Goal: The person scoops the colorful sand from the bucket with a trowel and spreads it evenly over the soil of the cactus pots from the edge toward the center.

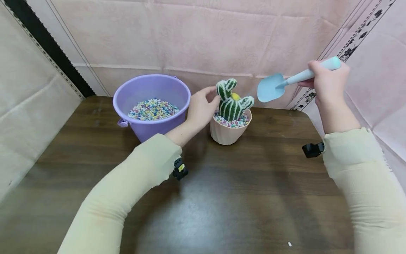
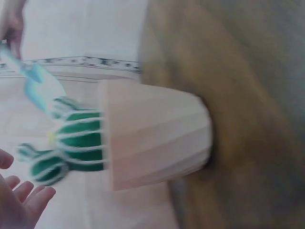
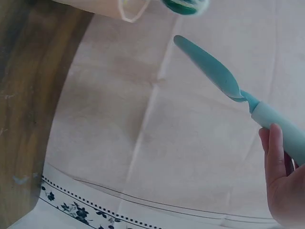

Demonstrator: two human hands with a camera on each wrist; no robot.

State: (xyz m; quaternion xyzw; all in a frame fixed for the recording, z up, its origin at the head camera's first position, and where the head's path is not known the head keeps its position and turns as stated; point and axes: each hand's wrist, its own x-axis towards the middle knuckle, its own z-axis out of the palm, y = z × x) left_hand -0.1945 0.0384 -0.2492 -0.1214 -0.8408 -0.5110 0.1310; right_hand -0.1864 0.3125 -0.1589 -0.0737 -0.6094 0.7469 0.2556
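Left hand [image 1: 200, 109] fingers relaxed beside cactus [image 1: 233, 100], right hand [image 1: 328, 83] fingers wrapping trowel [image 1: 285, 83]: a nudge could tip pot [image 1: 229, 132], spilling pebbles [image 1: 231, 122].

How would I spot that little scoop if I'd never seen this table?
Find the purple bucket on the wooden table, then the pink pot with the cactus beside it. Above and right of it, the right hand grips the shovel, the only pale blue thing.
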